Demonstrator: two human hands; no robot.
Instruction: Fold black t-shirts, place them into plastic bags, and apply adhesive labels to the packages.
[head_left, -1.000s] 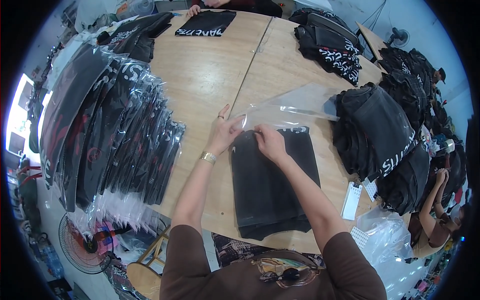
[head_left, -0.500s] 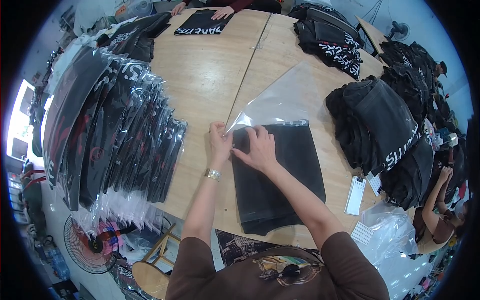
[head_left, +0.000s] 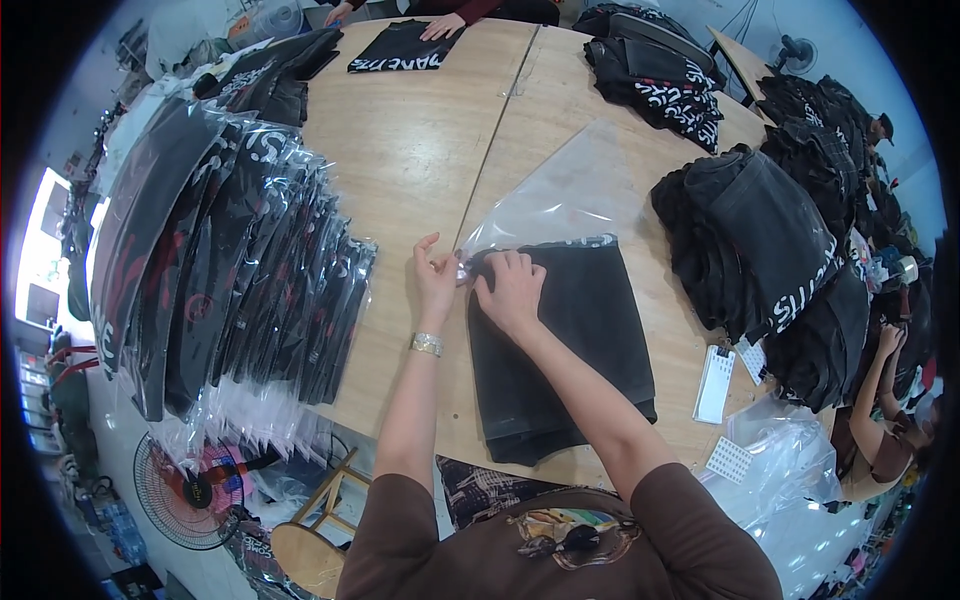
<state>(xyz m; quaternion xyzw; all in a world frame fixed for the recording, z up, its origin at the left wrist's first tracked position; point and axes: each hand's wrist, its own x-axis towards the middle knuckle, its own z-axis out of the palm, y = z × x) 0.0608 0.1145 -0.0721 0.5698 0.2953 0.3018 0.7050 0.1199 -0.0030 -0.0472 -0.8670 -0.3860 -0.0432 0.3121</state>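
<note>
A folded black garment (head_left: 570,330) lies on the wooden table in front of me, inside a clear plastic bag. The bag's empty flap (head_left: 560,190) spreads out past the garment's far edge and narrows to a point. My left hand (head_left: 435,290), a metal watch at its wrist, is at the garment's far left corner; its index finger is raised away from the thumb, which is beside the shiny bag edge. Pressed on that same corner from above is my right hand (head_left: 514,287), fingers bent and apart, with the thumb separate. Exactly what its fingertips touch is partly hidden.
A tall row of bagged black garments (head_left: 240,270) stands on the left. Unbagged black garments (head_left: 750,240) are piled on the right, near white cards (head_left: 714,384) and loose clear bags (head_left: 785,450). Across the wooden table (head_left: 400,150), another person's hand (head_left: 442,27) rests on a black garment.
My left fingers have come apart at the bag's corner, the index finger lifting. My right hand has shifted slightly left, its fingers more bent. The flap has settled slightly lower.
</note>
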